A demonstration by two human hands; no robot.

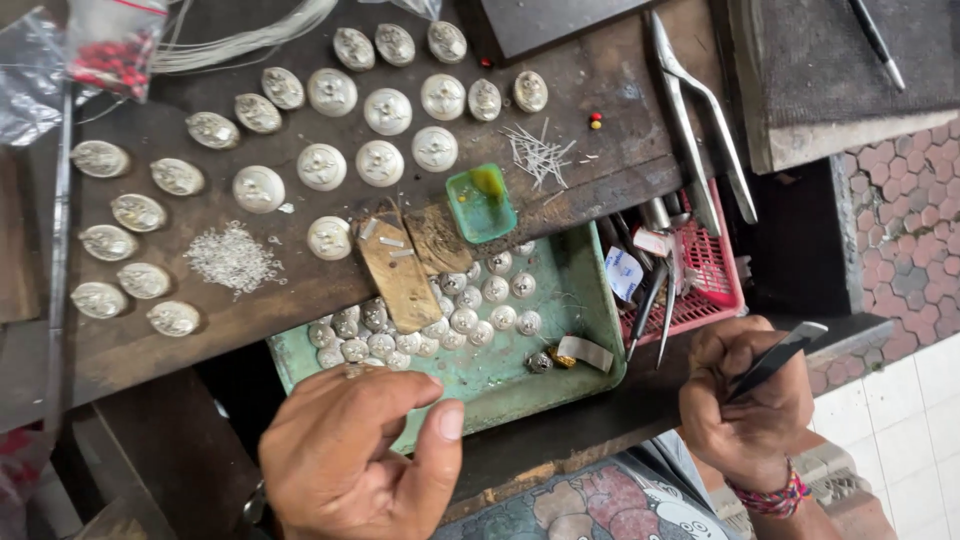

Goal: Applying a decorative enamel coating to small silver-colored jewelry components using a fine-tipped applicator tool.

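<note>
Green tray (590,330) overhangs the desk (150,340) edge; our left hand (350,460) pinches a silver piece (355,371), right hand (745,400) clamps tweezers (775,360).

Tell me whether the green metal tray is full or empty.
Partly full: silver round pieces crowd the far left of the green metal tray; its near right floor shows bare.

Both forearms are bare, with no sleeves showing. The right hand (745,400) has a woven bracelet (770,497) of red, pink and dark threads at the wrist, at six o'clock from the knuckles. The left hand (360,455) wears a dark band (254,503), partly hidden, at its wrist.
</note>
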